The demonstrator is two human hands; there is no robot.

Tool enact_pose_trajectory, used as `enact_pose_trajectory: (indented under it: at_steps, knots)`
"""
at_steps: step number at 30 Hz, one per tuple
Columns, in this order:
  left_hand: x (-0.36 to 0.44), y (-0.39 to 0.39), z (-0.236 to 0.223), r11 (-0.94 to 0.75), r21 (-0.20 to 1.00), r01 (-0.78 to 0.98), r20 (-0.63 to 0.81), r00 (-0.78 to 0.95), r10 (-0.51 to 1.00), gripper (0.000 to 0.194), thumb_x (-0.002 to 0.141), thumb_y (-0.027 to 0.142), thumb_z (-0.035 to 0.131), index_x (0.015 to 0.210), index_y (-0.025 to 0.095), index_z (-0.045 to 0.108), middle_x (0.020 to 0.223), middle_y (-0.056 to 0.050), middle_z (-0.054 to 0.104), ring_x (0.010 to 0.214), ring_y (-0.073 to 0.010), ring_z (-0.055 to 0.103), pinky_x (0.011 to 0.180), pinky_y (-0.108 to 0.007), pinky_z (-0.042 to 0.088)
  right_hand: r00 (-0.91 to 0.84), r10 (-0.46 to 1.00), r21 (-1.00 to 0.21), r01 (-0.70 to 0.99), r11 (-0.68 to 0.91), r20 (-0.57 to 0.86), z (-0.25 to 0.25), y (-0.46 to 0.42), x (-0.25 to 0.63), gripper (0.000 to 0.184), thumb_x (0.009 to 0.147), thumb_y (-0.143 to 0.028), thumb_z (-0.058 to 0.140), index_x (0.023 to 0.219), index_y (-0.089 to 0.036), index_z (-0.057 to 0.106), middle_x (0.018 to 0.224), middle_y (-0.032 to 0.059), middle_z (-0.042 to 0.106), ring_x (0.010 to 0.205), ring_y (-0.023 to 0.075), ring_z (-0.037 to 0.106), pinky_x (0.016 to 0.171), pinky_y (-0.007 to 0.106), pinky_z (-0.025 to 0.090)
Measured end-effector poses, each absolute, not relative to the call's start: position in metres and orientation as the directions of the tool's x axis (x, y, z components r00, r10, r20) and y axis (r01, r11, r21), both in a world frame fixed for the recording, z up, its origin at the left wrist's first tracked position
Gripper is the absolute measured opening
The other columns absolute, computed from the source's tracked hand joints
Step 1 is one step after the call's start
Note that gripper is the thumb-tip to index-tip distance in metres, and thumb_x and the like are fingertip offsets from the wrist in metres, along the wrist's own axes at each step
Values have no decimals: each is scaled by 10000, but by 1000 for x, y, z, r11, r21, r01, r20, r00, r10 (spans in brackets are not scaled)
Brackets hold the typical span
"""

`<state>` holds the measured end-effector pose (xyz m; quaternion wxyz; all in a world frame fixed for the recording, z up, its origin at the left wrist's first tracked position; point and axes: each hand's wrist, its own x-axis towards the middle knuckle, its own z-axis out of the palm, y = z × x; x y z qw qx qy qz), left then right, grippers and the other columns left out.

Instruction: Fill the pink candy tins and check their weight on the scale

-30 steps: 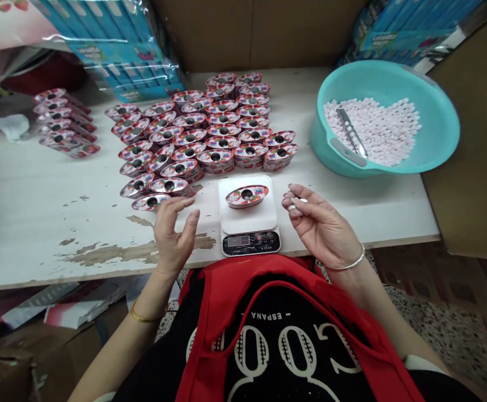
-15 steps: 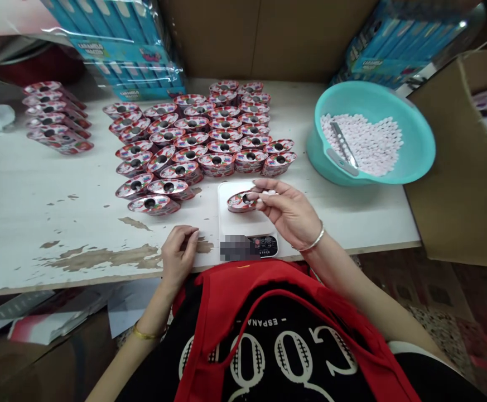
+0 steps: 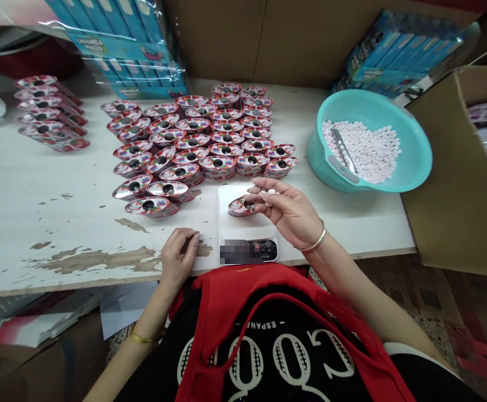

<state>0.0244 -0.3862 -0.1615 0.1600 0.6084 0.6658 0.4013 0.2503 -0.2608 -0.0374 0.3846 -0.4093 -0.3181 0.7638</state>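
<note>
Over the kitchen scale (image 3: 227, 230), my right hand (image 3: 295, 215) holds several small white candies (image 3: 271, 191) between its thumb and fingers. Its fingertips are at the round hole in the top of a red-and-white printed oval container (image 3: 239, 206), which stands on the scale's white platform. The hand covers that container's right end. My left hand (image 3: 179, 254) rests at the table's front edge, left of the scale, with fingers loosely bent, thumb a little apart and nothing in it. The scale's display is blurred out.
Rows of similar oval containers (image 3: 192, 142) stand behind the scale, each with a hole on top. More containers (image 3: 51, 114) form a stack at the left. A turquoise basin (image 3: 331, 162) holds white candies and a metal strip (image 3: 343, 149). A cardboard box (image 3: 439, 184) stands at the right.
My right hand stays over the container, and fewer candies show in its fingers. The left hand has hardly moved. The whole view has shifted slightly.
</note>
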Motion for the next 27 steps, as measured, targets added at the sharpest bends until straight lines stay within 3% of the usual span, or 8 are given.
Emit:
enact_pose_trajectory:
  at_steps: [9,16,27]
  knots:
    - [25,-386,-163,-72,722,689,288,-203,936,93,897,250,550,896,187,619,854,-50,638,827,-156,602,760,-296,489,-270,849,-804,-286,-521,-454,-31,-256,296,196,746,-71,648,918,-152,695,818,23,657,737,79,606,583,150,479]
    - [25,-386,-162,-54,723,689,271,-210,939,114,903,272,545,900,187,621,861,-55,639,826,-158,604,766,-303,493,-373,827,-849,-161,-504,-420,-40,-264,279,210,771,-279,744,923,-146,687,717,-7,610,517,38,463,422,169,265]
    - [24,-386,-164,-71,722,688,287,-205,936,103,903,265,550,905,192,622,866,-52,642,832,-158,609,762,-295,488,-470,835,-956,80,-284,-287,-42,-254,249,172,809,-185,654,973,-177,707,677,-32,602,574,67,472,555,210,391]
